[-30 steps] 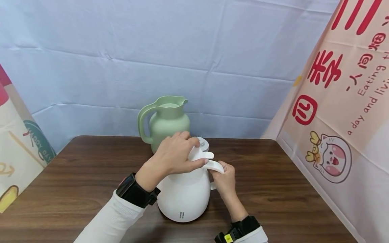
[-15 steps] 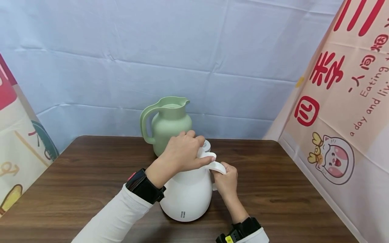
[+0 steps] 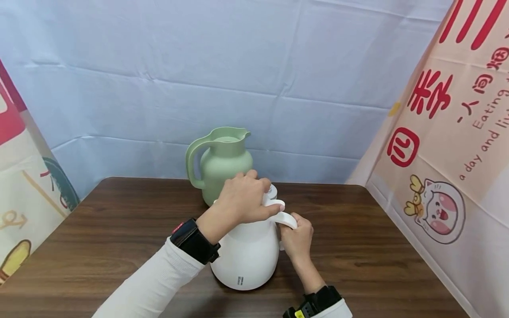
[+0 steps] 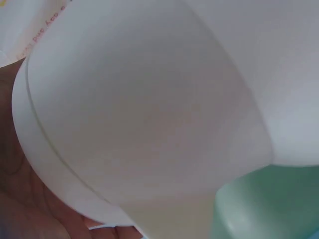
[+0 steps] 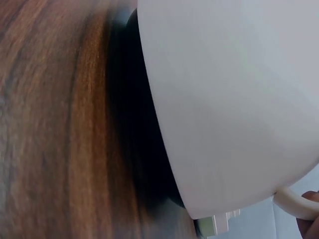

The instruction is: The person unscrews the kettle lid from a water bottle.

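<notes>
A white vacuum jug point(image 3: 246, 256) stands upright on the wooden table, its rounded body filling much of both wrist views. My left hand point(image 3: 242, 198) lies over the jug's top and grips the lid from above, thumb along the near side beside the lever point(image 3: 277, 203). In the left wrist view the palm point(image 4: 25, 194) curves against the white rim. The right hand point(image 3: 298, 236) is wrapped around the jug's handle point(image 3: 284, 219) at the right. Behind the jug is a green jug point(image 3: 224, 165) with its handle to the left. Most of the lid is hidden under the left hand.
A pale round cap point(image 3: 272, 192) shows behind the white jug; what it belongs to is hidden. The brown table point(image 3: 358, 251) extends to both sides. A pale blue cloth point(image 3: 159, 88) hangs behind it, with a printed cloth point(image 3: 457, 132) at the right.
The head view has shifted slightly, so everything sits a little further right. The left hand has turned a little over the lid; the right hand keeps its hold on the handle.
</notes>
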Demonstrator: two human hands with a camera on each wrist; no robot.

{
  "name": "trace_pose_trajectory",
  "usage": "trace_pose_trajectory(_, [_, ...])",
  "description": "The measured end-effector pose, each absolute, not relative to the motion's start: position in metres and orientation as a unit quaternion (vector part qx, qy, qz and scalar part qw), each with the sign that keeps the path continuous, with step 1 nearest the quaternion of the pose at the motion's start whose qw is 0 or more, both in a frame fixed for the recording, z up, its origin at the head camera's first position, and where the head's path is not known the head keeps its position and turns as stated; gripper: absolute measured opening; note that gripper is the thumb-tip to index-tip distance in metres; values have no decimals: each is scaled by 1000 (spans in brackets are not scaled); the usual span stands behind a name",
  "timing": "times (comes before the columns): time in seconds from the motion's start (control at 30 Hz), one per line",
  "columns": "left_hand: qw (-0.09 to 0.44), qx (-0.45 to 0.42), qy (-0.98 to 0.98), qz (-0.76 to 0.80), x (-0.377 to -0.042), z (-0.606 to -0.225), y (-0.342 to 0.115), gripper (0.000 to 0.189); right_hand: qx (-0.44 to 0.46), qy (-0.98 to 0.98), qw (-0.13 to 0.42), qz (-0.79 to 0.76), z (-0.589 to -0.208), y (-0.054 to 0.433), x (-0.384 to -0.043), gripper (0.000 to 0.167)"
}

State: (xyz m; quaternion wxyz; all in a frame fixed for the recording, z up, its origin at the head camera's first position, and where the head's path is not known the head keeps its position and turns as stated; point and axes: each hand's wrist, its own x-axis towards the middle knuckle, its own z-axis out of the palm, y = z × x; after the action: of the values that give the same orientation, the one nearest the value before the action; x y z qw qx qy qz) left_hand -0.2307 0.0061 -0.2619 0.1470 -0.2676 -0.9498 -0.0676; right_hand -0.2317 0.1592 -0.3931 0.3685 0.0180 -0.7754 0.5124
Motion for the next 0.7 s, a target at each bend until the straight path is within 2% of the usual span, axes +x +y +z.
trace_pose_trajectory(0.4, [148, -222, -961, -68, -227, -263, 11, 51, 14, -775, 417, 475, -395, 156, -233, 40])
trace_pose_trajectory(0.7, [156, -195, -966, -65, -226, -266, 13, 55, 15, -778, 414, 472, -395, 154, -232, 41])
